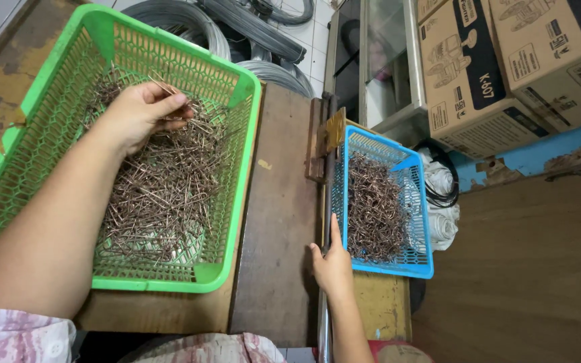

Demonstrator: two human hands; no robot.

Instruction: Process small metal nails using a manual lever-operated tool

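Left hand [144, 111] pinches a few copper wire pieces [169, 181] in the green basket [240, 168] at the counter's [280, 222] left end. Right hand [334, 262] grips a metal lever bar [329, 202] near the counter's right edge, beside the blue basket [423, 222] of bent wire hooks [374, 208].

Hidden and cut-off parts

The left hand [139, 114] covered some wire pieces [163, 188]; its fingertips were buried. The cardboard boxes [506, 60] and wire coils [250, 33] ran past the top edge
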